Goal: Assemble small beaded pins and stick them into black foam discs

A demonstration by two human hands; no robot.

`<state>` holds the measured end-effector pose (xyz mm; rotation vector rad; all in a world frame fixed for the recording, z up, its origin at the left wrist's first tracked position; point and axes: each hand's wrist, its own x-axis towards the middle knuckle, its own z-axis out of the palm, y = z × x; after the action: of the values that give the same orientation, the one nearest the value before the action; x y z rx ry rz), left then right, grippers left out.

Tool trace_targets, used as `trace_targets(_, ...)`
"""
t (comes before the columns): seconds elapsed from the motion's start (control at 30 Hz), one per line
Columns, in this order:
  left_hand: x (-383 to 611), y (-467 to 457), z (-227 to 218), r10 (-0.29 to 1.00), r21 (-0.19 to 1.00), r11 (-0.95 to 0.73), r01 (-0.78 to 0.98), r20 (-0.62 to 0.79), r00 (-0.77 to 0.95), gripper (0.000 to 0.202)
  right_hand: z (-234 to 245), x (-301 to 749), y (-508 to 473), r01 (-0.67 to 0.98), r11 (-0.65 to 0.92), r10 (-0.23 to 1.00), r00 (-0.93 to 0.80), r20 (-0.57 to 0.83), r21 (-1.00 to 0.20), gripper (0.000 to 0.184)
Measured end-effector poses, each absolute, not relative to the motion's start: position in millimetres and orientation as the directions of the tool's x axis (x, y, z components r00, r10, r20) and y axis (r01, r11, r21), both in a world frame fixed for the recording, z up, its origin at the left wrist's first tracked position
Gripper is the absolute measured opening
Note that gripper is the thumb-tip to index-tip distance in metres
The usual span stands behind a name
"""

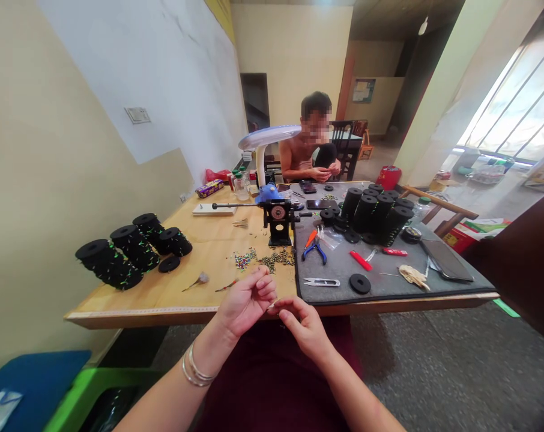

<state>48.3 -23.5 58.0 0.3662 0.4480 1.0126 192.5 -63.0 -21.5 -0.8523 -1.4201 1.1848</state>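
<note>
Pinching a tiny pale bit [270, 305], seemingly, left hand [247, 303], right hand [301, 327]

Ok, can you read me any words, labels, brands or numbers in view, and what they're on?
Nothing here can be read.
The purple and yellow box has printing, too small to read.
The notice on the far wall is too blurred.
The ruled strip along the table edge: marks too small.
</note>
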Motion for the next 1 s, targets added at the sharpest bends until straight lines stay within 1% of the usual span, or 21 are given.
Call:
trace_targets(0.07,49.8,-24.3,55.9,0.885,0.548,0.451,-0.704,-0.174,0.432,0.023,-17.0,191.6,-60.2,-0.117,0.243,0.951,-0.169,0.26,-0.963,0.019)
trace_targets(0.1,50.6,-25.0,54.8,0.892,0.577,0.432,-0.693,-0.162,0.422,0.023,-15.3,191.0,-58.9,-0.102,0.244,0.954,-0.156,0.257,-0.964,0.019)
trace_targets(0.23,52.5,-28.1,50.9,0.91,0.661,0.375,-0.651,-0.127,0.395,0.021,-11.8,189.4,-56.2,0.028,0.28,0.95,-0.148,0.274,-0.959,0.02)
trace_targets(0.33,52.0,-29.4,50.5,0.923,0.7,0.34,-0.628,-0.118,0.367,0.019,-11.8,189.9,-56.8,0.056,0.297,0.946,-0.152,0.286,-0.953,0.02)
trace_targets(0.47,50.3,-28.6,54.9,0.939,0.702,0.298,-0.647,-0.094,0.331,0.022,-17.3,190.5,-58.9,0.033,0.286,0.948,-0.159,0.277,-0.958,0.021)
trace_targets(0.63,49.4,-26.9,59.7,0.929,0.671,0.33,-0.664,-0.105,0.355,0.024,-30.7,189.5,-62.9,0.052,0.271,0.953,-0.155,0.261,-0.961,0.02)
trace_targets(0.8,49.2,-27.0,61.5,0.933,0.671,0.315,-0.671,-0.089,0.349,0.026,-39.0,191.4,-65.7,0.057,0.276,0.954,-0.143,0.265,-0.96,0.022)
trace_targets(0.9,49.4,-27.6,62.0,0.931,0.678,0.319,-0.662,-0.095,0.351,0.025,-37.4,192.7,-66.3,0.014,0.254,0.954,-0.168,0.249,-0.967,0.021)
trace_targets(1.0,50.6,-28.6,61.4,0.929,0.696,0.324,-0.64,-0.106,0.354,0.024,-30.1,190.9,-65.3,-0.089,0.214,0.955,-0.19,0.228,-0.973,0.02)
